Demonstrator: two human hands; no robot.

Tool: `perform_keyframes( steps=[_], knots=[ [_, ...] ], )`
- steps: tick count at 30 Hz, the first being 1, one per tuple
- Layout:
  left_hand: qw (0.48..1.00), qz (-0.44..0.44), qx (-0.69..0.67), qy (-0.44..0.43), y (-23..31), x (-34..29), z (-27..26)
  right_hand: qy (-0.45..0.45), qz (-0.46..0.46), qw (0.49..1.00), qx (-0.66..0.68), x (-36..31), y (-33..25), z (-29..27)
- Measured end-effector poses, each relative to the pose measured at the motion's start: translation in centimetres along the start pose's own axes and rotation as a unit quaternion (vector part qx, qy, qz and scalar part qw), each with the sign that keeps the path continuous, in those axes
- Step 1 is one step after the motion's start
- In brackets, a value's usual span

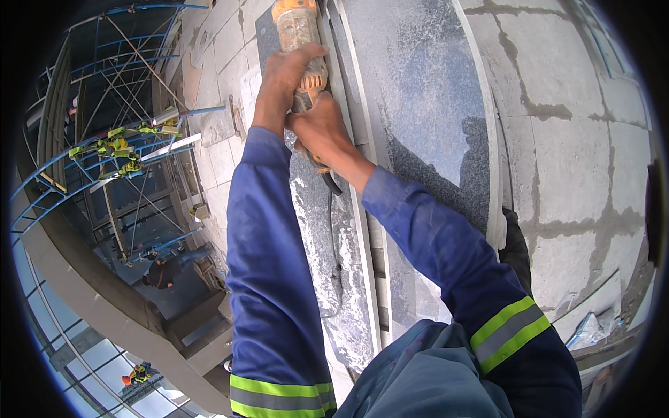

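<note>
Both my hands hold a dusty orange angle grinder (297, 31) near the top of the view. Its far end is cut off by the upper edge. My left hand (279, 78) is wrapped round the middle of its body. Lower down, my right hand (324, 131) is closed round the rear grip, close to the left wrist. A black power cord (332, 183) leaves the rear end and runs down along a narrow, white-smeared grey stone slab (334, 279) beneath. Whether the tool touches stone cannot be seen.
A wider grey slab (425, 76), partly whitened with dust, lies to the right. Pale block masonry (568, 174) lies beyond it, with a plastic bag (592, 327) low down. Blue scaffolding (157, 63) stands left; a person (139, 374) in bright gear is far below.
</note>
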State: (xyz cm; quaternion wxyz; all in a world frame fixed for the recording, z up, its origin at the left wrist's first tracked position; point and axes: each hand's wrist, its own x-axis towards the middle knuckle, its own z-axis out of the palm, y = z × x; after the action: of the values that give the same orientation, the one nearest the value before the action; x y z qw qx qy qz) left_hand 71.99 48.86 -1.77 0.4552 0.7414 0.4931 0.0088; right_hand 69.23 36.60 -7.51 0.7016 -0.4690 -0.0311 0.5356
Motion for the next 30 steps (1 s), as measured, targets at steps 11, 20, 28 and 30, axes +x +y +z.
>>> perform_keyframes(
  steps=[11,20,28,30],
  knots=[
    [1.0,0.004,0.012,-0.01,-0.4,-0.1,-0.1,0.037,-0.027,0.999,0.02,-1.8,0.0,0.4],
    [1.0,0.0,0.03,0.001,0.0,-1.4,0.3,0.029,-0.047,0.997,0.047,-2.3,0.4,0.2],
    [1.0,-0.015,0.014,0.004,0.0,-0.6,0.1,0.033,-0.03,0.998,0.039,-1.1,0.4,0.4],
    [1.0,-0.013,0.008,0.001,0.0,-0.3,0.3,0.039,-0.03,0.998,0.04,-0.5,0.6,0.4]
  ],
)
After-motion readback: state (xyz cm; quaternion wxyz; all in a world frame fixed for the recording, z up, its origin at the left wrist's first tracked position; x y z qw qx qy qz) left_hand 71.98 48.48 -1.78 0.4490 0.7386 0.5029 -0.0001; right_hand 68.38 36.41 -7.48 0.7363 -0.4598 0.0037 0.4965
